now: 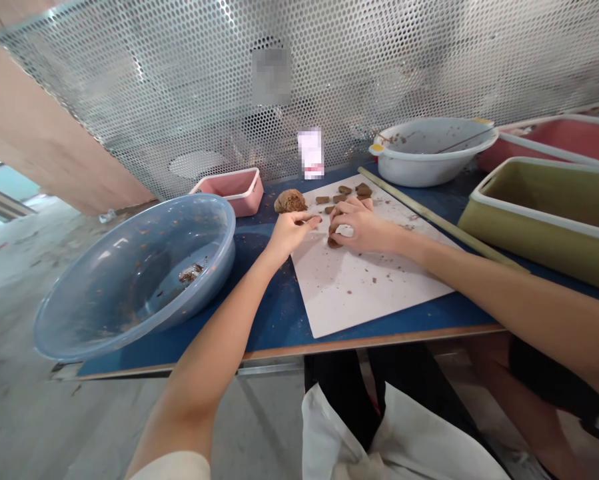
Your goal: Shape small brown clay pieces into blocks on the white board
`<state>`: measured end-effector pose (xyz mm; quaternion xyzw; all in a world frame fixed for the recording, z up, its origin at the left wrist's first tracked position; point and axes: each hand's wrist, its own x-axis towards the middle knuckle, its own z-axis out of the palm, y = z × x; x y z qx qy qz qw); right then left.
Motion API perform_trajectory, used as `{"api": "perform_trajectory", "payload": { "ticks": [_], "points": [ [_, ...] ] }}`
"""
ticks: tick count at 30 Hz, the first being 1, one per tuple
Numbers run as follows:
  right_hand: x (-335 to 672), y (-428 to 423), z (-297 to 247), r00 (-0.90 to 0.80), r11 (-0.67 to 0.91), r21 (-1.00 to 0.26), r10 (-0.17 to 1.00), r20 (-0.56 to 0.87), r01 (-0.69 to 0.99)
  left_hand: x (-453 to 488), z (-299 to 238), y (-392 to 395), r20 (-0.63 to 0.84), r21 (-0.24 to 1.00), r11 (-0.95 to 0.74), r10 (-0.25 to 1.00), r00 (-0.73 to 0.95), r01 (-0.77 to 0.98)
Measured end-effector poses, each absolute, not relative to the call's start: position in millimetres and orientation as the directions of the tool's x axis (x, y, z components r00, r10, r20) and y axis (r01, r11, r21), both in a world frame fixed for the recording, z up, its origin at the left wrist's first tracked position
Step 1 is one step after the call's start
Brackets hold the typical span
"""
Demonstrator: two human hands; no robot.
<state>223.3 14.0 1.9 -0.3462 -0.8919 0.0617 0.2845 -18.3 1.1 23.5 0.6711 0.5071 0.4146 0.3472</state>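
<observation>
On a white board lie several small brown, dough-like pieces, roughly oblong, with crumbs scattered around them. My right hand is over the board, its thumb and fingers curled round a brown piece that touches the surface. At the board's left edge is my left hand, thumb and fingers brought together and pointing right; whatever lies between them is too small to make out. Just beyond it sits a larger rough brown lump on the blue table.
A large blue basin with brown residue stands left, a pink tub behind it. A wooden stick lies along the board's right side. Beyond it are a white basin, an olive tub and a red tub. Perforated metal closes the back.
</observation>
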Motion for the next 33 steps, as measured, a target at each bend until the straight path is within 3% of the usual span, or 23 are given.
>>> {"api": "perform_trajectory", "payload": {
  "ticks": [10,24,33],
  "points": [
    [220.3,14.3,1.5,-0.634,0.757,-0.32,0.653,0.415,0.57,-16.4,22.7,-1.3,0.153,0.928,-0.186,0.98,0.125,0.322],
    [217.7,6.0,10.6,-0.489,0.743,-0.337,0.647,0.586,0.579,-15.2,21.5,-2.1,0.07,0.973,-0.104,0.984,0.164,0.207],
    [219.0,6.2,13.5,-0.478,0.734,-0.303,0.643,0.599,0.608,-11.4,21.9,-4.5,0.057,0.977,-0.094,0.98,0.191,0.19]
  ]
}}
